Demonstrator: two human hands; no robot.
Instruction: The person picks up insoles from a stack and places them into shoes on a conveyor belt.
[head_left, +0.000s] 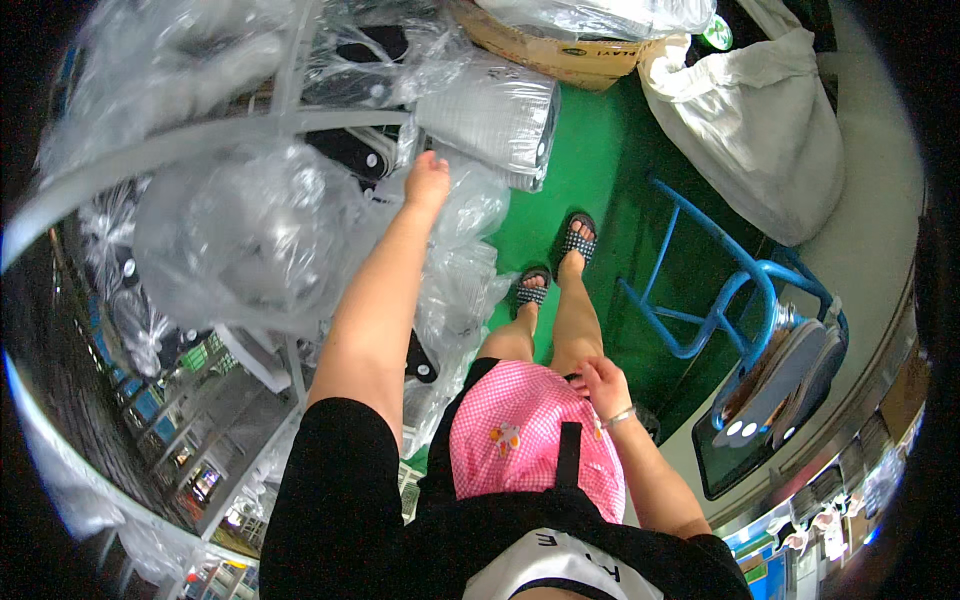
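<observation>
Bags [250, 235] lie beside our curled left grip [428, 178]; we cannot tell its hold, but judge this a reach needing clearance.

The cloth [505, 400] is checked in pink and white, and the plastic bags [260, 235] are tinged pale grey. The floor [580, 140] is coloured green, the tubular frame [769, 300] blue. The sandals [579, 243] are patterned in black and white.

Bags [250, 235] left, tubular frame [770, 300] right, floor [575, 150] between.
From my remote seat, I see a carton [555, 58] ahead, a sack [750, 130] to its right beyond the frame, and sandals [578, 240] on the floor.
</observation>
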